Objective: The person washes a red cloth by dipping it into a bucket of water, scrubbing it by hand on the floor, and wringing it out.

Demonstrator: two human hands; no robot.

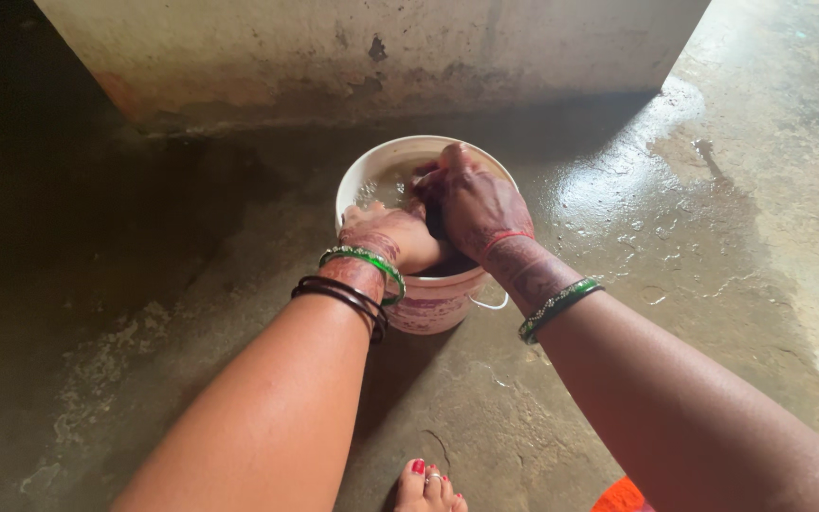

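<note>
Down on the wet concrete floor (pixel 618 228), a small white bucket (pixel 428 308) stands just in front of a low stained wall (pixel 334 57), and both my hands are inside it. My left hand (pixel 395 237) dips below the near rim, its fingers curled under and hidden in the dark wet cloth (pixel 426 175) and water, so I cannot tell how tightly they close. My right hand (pixel 476 204) lies over the top, knuckles up, its fingers (pixel 452 156) bent down and pressed onto the cloth at the far side of the bucket (the tips are out of sight). The two hands touch at the middle. Green and black bangles (pixel 357 280) ring my left wrist, a green one (pixel 561 303) my right. My bare foot (pixel 428 484) rests on the floor near the bucket.
</note>
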